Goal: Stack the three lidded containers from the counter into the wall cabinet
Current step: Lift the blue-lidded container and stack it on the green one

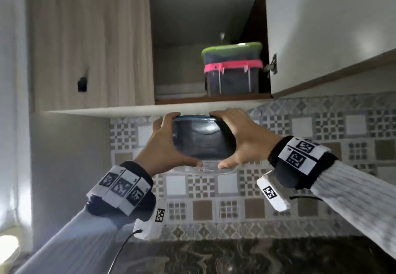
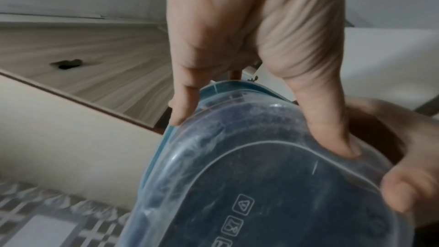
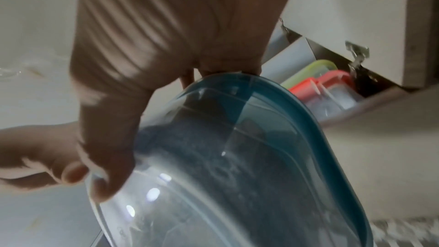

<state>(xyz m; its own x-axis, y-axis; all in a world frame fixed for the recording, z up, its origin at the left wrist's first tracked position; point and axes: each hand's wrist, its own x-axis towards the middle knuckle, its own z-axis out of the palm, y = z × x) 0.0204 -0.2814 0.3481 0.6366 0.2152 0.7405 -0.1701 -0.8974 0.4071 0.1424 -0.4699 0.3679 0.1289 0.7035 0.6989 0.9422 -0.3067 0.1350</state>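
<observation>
A clear container with a blue lid (image 1: 203,141) (image 2: 261,185) (image 3: 237,166) is held up just below the open wall cabinet (image 1: 212,101). My left hand (image 1: 165,145) (image 2: 237,91) grips its left side, fingers over the lid rim and thumb on the base. My right hand (image 1: 240,141) (image 3: 154,91) grips the right side the same way. Inside the cabinet, at the right, a green-lidded container (image 1: 232,53) (image 3: 318,67) sits stacked on a pink-lidded container (image 1: 233,79) (image 3: 332,89).
The right cabinet door (image 1: 325,31) stands open beside the stack, its hinge (image 1: 272,65) close to the containers. A closed wood-grain door (image 1: 90,42) is on the left. Patterned tiles (image 1: 300,128) cover the wall and a dark stone counter (image 1: 235,256) lies below.
</observation>
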